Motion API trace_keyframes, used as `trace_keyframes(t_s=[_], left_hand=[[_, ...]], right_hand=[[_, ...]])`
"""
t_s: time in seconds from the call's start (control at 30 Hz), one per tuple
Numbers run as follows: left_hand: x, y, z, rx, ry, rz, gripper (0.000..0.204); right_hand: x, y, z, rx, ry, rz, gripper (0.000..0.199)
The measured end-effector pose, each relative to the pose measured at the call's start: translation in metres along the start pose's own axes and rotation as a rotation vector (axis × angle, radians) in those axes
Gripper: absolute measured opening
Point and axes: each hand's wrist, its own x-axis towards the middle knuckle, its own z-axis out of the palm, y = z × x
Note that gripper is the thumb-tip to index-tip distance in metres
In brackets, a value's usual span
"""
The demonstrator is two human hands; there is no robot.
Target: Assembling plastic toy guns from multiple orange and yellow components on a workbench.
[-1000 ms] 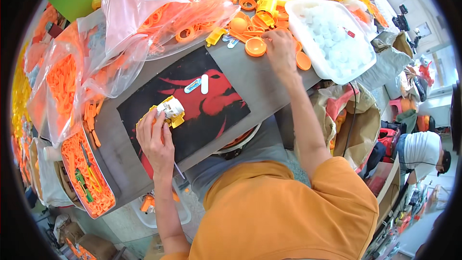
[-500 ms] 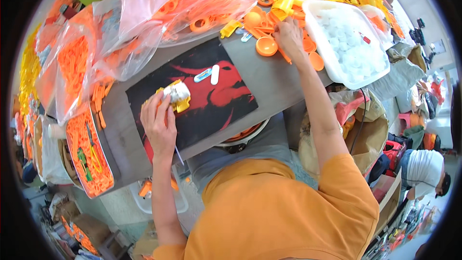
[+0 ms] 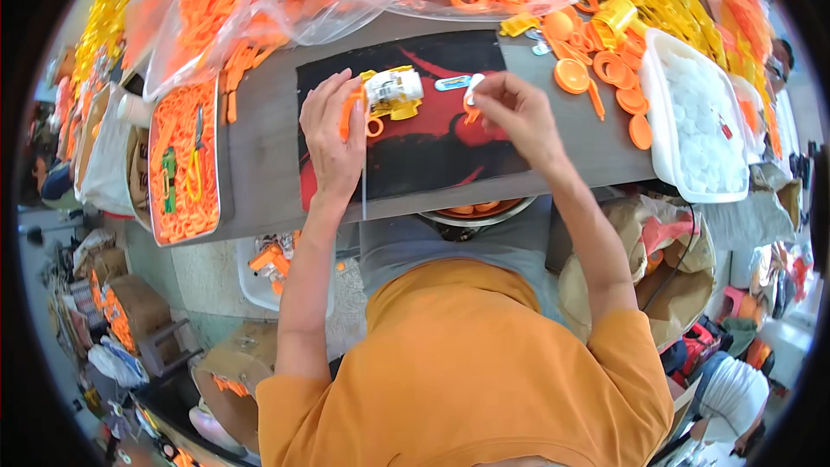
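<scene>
Near the upper centre of the frame, the left hand (image 3: 333,134) grips a yellow-and-white toy (image 3: 394,89) with its fingers closed on it, just above a black-and-red mat (image 3: 415,164) on the grey tabletop (image 3: 259,173). Just right of it, the right hand (image 3: 516,114) pinches a small white piece (image 3: 474,86) between fingertips. Orange discs (image 3: 605,78) lie at upper right beside a white tray (image 3: 700,134); an orange-filled tray (image 3: 183,164) sits at left.

A white tub (image 3: 657,134) beside orange discs (image 3: 605,69).
</scene>
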Motion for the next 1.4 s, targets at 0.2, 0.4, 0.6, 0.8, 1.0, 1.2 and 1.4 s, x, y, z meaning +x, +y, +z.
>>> trace_keyframes(t_s=[0.2, 0.4, 0.6, 0.8, 1.0, 1.2, 1.4], left_hand=[[-0.019, 0.019, -0.009, 0.243, -0.06, -0.117, 0.034], [-0.009, 0.016, -0.024, 0.26, -0.199, -0.145, 0.038], [-0.004, 0.008, -0.025, 0.187, -0.247, -0.156, 0.036], [-0.003, -0.002, -0.017, 0.143, -0.164, -0.073, 0.052], [-0.006, -0.013, -0.009, 0.292, -0.192, 0.035, 0.058], [0.012, -0.089, -0.06, 0.452, -0.234, -0.104, 0.052], [0.013, -0.172, -0.06, 0.496, -0.062, -0.066, 0.052]], right_hand=[[-0.017, 0.02, 0.033, -1.02, 0.223, -0.512, 0.009], [-0.022, 0.002, 0.006, -1.073, -0.146, -0.713, 0.025], [-0.016, 0.005, 0.0, -1.124, -0.286, -0.669, 0.031], [-0.011, -0.004, 0.015, -1.104, -0.197, -0.671, 0.023], [-0.024, 0.002, 0.008, -1.142, -0.025, -0.519, 0.028], [-0.014, 0.017, 0.009, -1.081, 0.087, -0.537, 0.035], [-0.005, 0.016, -0.006, -1.196, 0.303, -0.374, 0.036]])
